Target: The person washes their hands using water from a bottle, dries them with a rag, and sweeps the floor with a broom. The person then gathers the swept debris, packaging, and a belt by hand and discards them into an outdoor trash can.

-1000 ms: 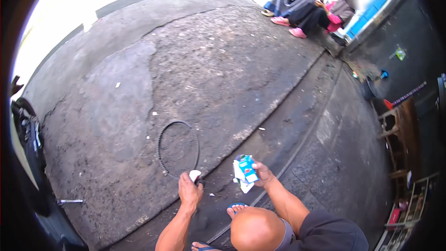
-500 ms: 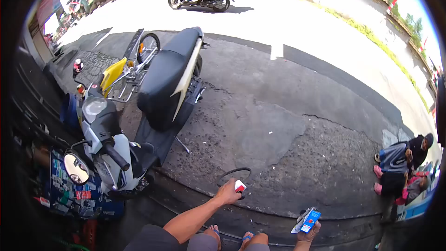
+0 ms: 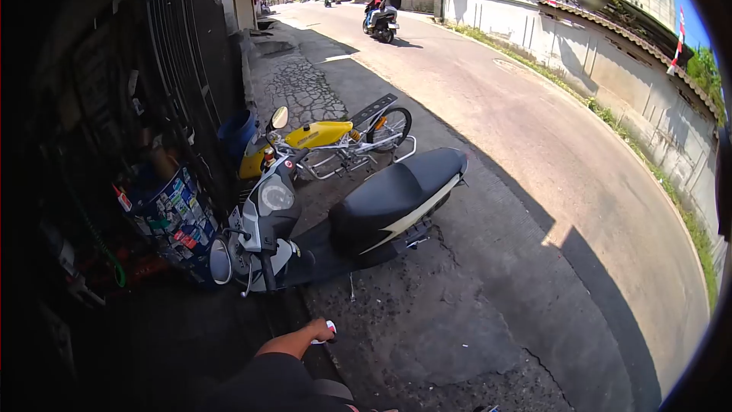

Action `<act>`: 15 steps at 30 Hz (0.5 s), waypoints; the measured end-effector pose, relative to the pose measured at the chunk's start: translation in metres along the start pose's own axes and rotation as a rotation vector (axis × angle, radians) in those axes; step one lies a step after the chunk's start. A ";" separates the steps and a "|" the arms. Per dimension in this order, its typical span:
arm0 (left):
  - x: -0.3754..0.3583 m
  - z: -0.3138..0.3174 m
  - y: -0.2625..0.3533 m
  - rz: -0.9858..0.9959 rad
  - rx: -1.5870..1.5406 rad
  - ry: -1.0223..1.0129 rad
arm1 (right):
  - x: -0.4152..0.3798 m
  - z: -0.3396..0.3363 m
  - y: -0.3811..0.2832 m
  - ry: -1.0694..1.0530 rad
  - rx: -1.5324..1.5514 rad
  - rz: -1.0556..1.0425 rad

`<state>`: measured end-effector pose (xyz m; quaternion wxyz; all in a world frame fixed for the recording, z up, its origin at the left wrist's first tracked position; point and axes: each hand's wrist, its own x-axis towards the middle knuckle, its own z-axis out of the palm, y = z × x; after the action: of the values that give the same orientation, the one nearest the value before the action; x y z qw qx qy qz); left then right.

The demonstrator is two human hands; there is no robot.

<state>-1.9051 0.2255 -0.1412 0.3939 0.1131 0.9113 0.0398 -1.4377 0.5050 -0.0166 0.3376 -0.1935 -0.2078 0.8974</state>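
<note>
My left hand (image 3: 317, 329) reaches out low in the view, its fingers closed on a small white item with a little red (image 3: 331, 329). Most of that item is hidden by the fingers. It is over dark, rough pavement, in front of a parked scooter (image 3: 396, 197) with a black seat and grey-white front. My right hand is out of view, below the bottom edge.
Behind the scooter stands a yellow motorbike (image 3: 320, 134) beside a blue barrel (image 3: 238, 134). A sticker-covered container (image 3: 180, 217) is at the left, near a dark gate. Two people (image 3: 383, 1) ride a motorbike along the road; a pale wall (image 3: 549, 42) lines the far side.
The view has swung left and up, shifting the scooter rightward. My right hand with the blue box has left the view. The riders are farther up the road.
</note>
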 end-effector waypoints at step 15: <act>0.168 -0.005 0.181 -0.213 -0.142 -0.073 | 0.363 -0.020 -0.146 -0.107 -0.023 0.108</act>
<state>-1.9886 0.4416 -0.2281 0.4360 -0.0110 0.8980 0.0578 -1.6048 0.8589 -0.0347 0.2749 -0.1603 -0.2251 0.9209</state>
